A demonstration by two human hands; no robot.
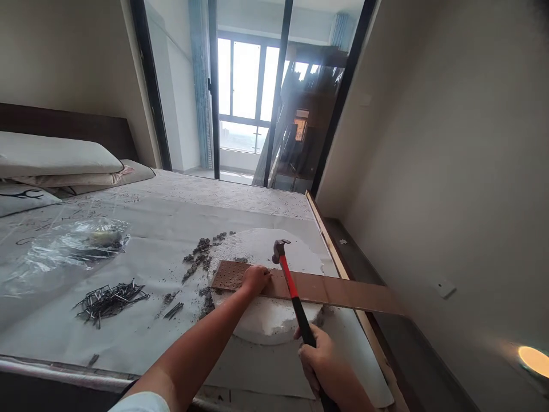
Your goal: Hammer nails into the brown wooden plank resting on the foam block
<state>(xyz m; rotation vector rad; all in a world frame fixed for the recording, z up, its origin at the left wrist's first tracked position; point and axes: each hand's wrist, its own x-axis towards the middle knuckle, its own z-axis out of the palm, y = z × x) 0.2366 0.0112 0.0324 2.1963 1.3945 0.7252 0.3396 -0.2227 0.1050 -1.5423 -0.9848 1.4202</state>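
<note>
A long brown wooden board lies across a round white foam slab on the covered bed. My left hand rests on the board's left part with its fingers curled, pinching at something too small to make out. My right hand grips the black and red handle of a hammer. The hammer's steel head hovers just above the board, right of my left hand.
A heap of loose nails lies on the white sheet at left. Dark crumbs of debris trail beside the foam. A clear plastic bag and pillows sit further left. The wall and floor gap run along the right.
</note>
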